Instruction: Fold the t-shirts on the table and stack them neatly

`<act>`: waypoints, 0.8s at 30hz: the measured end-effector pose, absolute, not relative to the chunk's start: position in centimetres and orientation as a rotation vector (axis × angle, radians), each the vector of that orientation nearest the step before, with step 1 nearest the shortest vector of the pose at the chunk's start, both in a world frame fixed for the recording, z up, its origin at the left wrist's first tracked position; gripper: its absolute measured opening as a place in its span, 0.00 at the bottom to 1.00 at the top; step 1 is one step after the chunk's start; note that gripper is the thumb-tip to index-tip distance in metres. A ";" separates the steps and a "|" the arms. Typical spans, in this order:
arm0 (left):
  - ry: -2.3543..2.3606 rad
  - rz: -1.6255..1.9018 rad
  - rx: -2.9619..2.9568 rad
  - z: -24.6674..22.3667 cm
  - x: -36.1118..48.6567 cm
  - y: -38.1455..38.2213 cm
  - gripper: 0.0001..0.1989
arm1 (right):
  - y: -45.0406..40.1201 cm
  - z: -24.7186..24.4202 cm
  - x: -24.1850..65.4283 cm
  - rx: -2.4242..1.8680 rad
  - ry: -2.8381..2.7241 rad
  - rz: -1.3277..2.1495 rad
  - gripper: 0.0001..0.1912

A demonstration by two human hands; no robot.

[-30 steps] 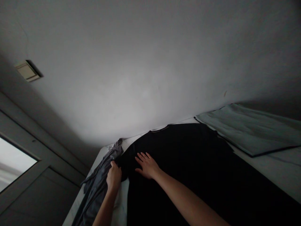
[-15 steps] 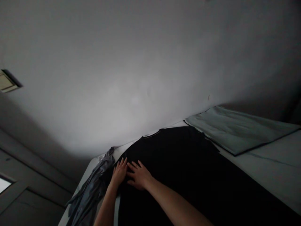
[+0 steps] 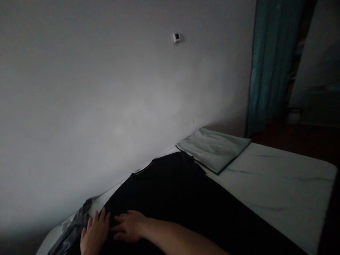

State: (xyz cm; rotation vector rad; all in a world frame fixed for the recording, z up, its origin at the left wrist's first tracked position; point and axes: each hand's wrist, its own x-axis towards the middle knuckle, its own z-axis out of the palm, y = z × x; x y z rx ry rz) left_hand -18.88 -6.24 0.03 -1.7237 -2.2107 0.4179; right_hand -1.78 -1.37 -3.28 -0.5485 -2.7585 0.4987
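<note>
A black T-shirt [image 3: 170,191] lies spread out on a white marbled table [image 3: 287,187], its neckline towards the wall. My left hand [image 3: 95,230] rests on the shirt's left sleeve side, fingers apart. Just right of it, my right hand [image 3: 129,225] lies on the black cloth with its fingers spread. Neither hand grips anything. Crumpled grey clothing [image 3: 71,230] sits at the table's left end, beside my left hand. Where the sleeve edge runs under my left hand is hidden.
A flat pale green cloth with a dark border [image 3: 215,147] lies beyond the shirt's right sleeve, by the wall. The grey-white wall [image 3: 119,88] borders the table's far side and bears a small white device [image 3: 176,37]. A teal curtain [image 3: 273,67] hangs at the right.
The view has swung to the right, bringing the curtain and the table's right end into sight. Both hands stay on the shirt's left side, fingers still spread.
</note>
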 end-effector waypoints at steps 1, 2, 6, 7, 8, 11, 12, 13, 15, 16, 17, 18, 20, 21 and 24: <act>-2.165 0.469 -1.727 0.5 -17.7 -6.4 0.28 | -0.5 -2.7 -0.2 -0.693 -2.713 0.512 0.23; -2.124 0.515 -1.755 0.8 -16.4 -6.5 0.30 | 0.4 -2.2 1.8 -0.827 -2.673 0.510 0.26; -2.161 0.636 -1.904 -0.6 -13.2 -7.6 0.33 | 4.6 -1.0 11.9 -1.192 -2.604 0.480 0.34; -2.158 0.645 -1.909 -1.2 -13.0 -7.8 0.33 | 5.4 -1.0 14.4 -1.277 -2.585 0.469 0.35; -2.147 0.648 -1.891 -1.8 -13.0 -8.0 0.33 | 6.0 -1.1 16.7 -1.329 -2.560 0.454 0.35; -2.170 0.616 -1.831 -2.5 -13.3 -7.5 0.31 | 6.9 -1.2 21.9 -1.338 -2.501 0.442 0.33; -2.234 0.585 -1.803 -2.3 -13.1 -7.0 0.29 | 7.0 -1.0 23.0 -1.316 -2.488 0.441 0.31; -2.306 0.535 -1.774 -1.9 -12.5 -6.3 0.26 | 7.2 -0.8 24.0 -1.314 -2.461 0.430 0.27; -2.408 0.400 -1.738 -0.7 -9.9 -4.4 0.25 | 7.9 0.1 25.8 -1.394 -2.355 0.373 0.19; -2.421 0.325 -1.745 0.0 -8.0 -3.3 0.26 | 8.4 0.6 26.8 -1.466 -2.278 0.331 0.17; -2.395 0.245 -1.797 0.5 -5.6 -2.1 0.27 | 9.0 1.0 27.9 -1.543 -2.197 0.290 0.18; -2.347 0.170 -1.883 1.0 -2.9 -0.8 0.27 | 9.7 1.4 29.0 -1.610 -2.125 0.256 0.18; -2.206 0.038 -2.093 1.6 3.1 1.7 0.27 | 11.0 1.8 31.3 -1.688 -2.049 0.220 0.17; -2.127 -0.031 -2.201 1.7 6.0 3.0 0.27 | 11.6 1.8 32.4 -1.702 -2.037 0.212 0.17; -2.070 -0.162 -2.371 1.4 13.4 6.7 0.27 | 12.8 1.3 34.6 -1.642 -2.079 0.243 0.19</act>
